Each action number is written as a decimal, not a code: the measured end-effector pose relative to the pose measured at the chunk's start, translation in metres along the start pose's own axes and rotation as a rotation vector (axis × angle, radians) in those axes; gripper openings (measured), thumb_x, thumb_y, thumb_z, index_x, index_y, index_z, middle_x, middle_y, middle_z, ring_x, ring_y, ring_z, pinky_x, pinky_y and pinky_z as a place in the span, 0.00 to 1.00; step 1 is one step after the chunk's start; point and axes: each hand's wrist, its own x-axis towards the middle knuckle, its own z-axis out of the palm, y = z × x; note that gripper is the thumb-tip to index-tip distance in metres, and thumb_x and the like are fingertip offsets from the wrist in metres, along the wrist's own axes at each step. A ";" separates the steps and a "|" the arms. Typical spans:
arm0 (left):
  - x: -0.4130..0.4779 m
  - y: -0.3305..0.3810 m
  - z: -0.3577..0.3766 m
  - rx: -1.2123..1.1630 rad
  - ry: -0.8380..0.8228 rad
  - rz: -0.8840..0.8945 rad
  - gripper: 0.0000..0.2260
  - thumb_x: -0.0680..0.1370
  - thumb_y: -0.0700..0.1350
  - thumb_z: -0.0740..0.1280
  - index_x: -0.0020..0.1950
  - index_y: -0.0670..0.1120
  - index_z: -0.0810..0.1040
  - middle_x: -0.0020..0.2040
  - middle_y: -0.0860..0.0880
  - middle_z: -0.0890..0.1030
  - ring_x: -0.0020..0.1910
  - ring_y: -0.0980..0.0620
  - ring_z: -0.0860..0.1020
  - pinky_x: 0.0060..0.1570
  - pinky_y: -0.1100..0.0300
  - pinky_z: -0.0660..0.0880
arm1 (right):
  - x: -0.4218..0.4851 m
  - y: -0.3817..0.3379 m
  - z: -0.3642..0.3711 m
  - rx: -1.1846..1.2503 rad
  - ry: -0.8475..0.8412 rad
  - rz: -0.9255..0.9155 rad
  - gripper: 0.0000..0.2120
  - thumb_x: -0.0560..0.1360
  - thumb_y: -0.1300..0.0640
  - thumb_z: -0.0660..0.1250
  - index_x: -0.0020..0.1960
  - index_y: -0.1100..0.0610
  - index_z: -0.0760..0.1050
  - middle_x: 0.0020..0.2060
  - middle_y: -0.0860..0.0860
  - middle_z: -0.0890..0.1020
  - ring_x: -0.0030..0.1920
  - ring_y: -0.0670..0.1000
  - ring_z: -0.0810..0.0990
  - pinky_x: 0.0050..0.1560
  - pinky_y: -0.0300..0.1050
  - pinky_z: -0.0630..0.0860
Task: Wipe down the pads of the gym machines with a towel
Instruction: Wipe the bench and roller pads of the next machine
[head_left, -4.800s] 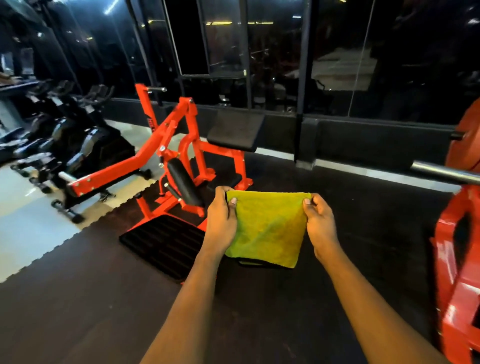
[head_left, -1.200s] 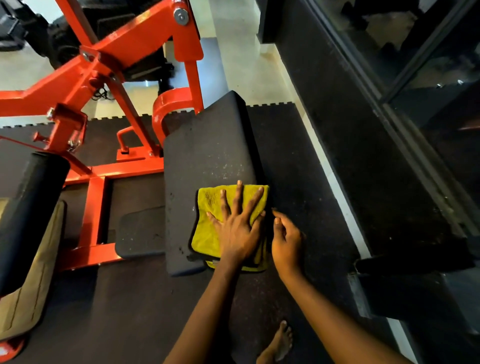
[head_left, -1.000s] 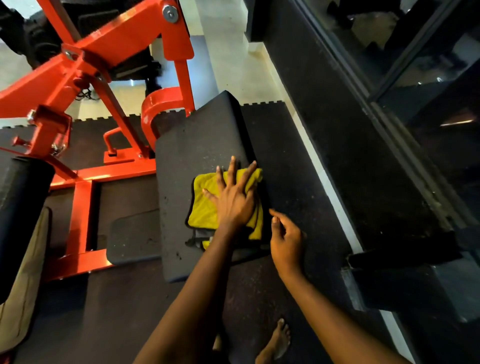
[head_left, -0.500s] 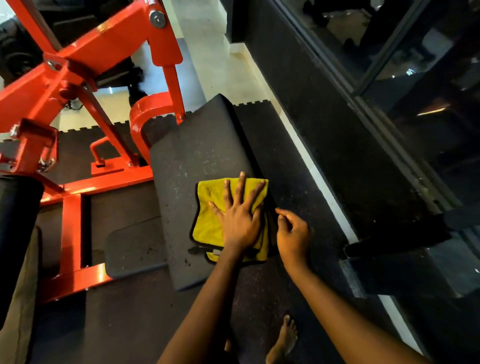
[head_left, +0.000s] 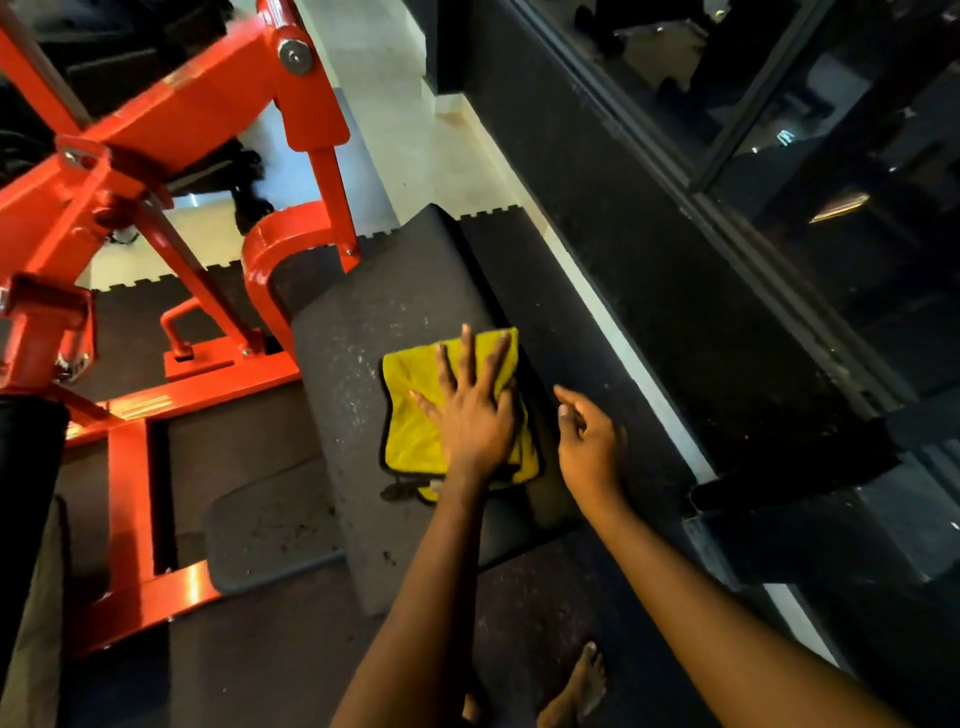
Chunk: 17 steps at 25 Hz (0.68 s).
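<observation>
The left hand lies flat, fingers spread, on the folded yellow towel, which sits on the right side of the black pad of the red machine. The right hand holds nothing, fingers loosely bent, just beside the towel at the pad's edge.

Middle of towel is covered by left grip; its right edge is partly hidden behind that grip. Contact between right grip and pad can't be determined. Red frame is cropped at top and left, black roller at left, bare foot and both forearms at bottom. Lower seat pad is partly hidden under the pad. Nothing behind the glass can be resolved: too dark.
</observation>
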 end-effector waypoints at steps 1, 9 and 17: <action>-0.013 -0.002 0.003 0.002 -0.022 0.005 0.28 0.79 0.56 0.55 0.77 0.70 0.51 0.81 0.62 0.41 0.79 0.51 0.35 0.67 0.25 0.36 | 0.012 -0.006 0.007 -0.012 -0.025 0.007 0.16 0.79 0.58 0.62 0.63 0.61 0.81 0.59 0.58 0.84 0.59 0.57 0.82 0.59 0.21 0.64; 0.073 -0.009 -0.005 -0.005 0.044 -0.009 0.23 0.83 0.56 0.56 0.77 0.70 0.55 0.82 0.60 0.45 0.80 0.51 0.38 0.67 0.23 0.38 | 0.024 -0.014 0.038 -0.117 -0.039 -0.124 0.19 0.81 0.56 0.59 0.67 0.63 0.78 0.59 0.62 0.83 0.58 0.61 0.83 0.59 0.43 0.74; 0.115 -0.010 -0.023 0.022 0.089 -0.009 0.25 0.83 0.60 0.54 0.79 0.68 0.51 0.82 0.57 0.42 0.80 0.48 0.35 0.66 0.22 0.38 | 0.024 -0.012 0.035 -0.070 -0.075 -0.105 0.20 0.81 0.53 0.59 0.67 0.59 0.79 0.60 0.59 0.83 0.60 0.57 0.82 0.59 0.32 0.71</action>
